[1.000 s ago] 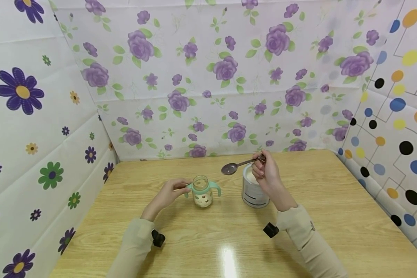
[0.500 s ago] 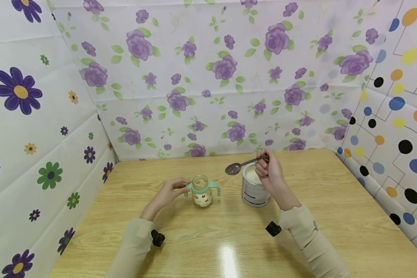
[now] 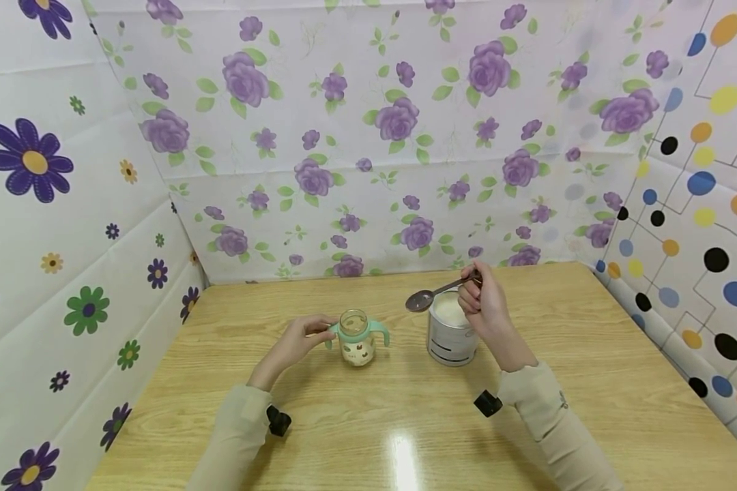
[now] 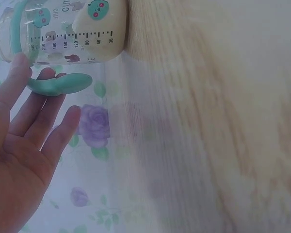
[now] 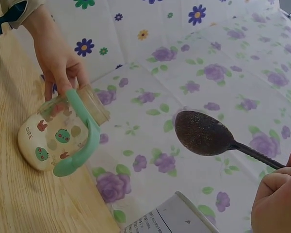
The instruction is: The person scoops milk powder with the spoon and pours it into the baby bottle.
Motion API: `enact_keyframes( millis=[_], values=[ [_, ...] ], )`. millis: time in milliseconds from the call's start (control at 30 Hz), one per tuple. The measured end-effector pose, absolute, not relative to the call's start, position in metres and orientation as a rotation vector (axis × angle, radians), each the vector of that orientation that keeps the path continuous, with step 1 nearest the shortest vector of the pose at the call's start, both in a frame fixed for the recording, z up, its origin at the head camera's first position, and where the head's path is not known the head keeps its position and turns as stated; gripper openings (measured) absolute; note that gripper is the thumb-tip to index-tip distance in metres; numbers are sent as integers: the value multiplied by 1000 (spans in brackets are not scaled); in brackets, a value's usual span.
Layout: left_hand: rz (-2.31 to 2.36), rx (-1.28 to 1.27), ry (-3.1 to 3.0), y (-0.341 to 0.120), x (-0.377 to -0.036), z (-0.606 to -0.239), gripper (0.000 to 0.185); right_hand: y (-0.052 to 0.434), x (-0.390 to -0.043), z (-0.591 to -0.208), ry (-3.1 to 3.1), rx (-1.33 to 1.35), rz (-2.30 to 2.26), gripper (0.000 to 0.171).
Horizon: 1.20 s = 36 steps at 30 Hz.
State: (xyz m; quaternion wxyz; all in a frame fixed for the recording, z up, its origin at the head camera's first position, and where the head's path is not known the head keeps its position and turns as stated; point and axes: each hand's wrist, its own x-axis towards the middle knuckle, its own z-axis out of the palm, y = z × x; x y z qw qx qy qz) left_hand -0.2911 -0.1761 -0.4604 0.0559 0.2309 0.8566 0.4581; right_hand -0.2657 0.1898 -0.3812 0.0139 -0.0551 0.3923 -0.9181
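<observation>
1. Head view: the right hand [image 3: 485, 307] pinches a stiff, light metal spoon [image 3: 419, 300] by its handle above the open white powder tin [image 3: 450, 334].
2. The left hand [image 3: 295, 344] has relaxed fingers [image 4: 63, 128] touching the mint handle of the small clear baby bottle [image 3: 356, 337] on the wooden desk [image 3: 368, 423]; it is likely light and tippy, best gripped by the handles.

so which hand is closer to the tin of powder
Right. The right hand holds the spoon just above the open tin, at its right rim. The left hand is further off, across the baby bottle, touching its green handle.
</observation>
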Motion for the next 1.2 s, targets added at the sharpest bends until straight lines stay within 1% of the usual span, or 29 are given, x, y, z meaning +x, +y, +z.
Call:
enact_keyframes(
  millis=[367, 733, 1000, 1200],
  values=[
    [1403, 698, 2588, -176, -292, -462, 33, 197, -267, -382, 1205, -174, -2886, 49],
    [1411, 653, 2591, -176, -291, -461, 30, 203, -266, -382, 1226, -182, -2939, 46],
    [1412, 648, 2592, -176, -292, -461, 29, 211, -268, -383, 1356, -204, -2941, 44],
    [1415, 676, 2591, -177, -292, -462, 31, 212, -268, -383, 1584, -188, -2938, 44]
  ],
)
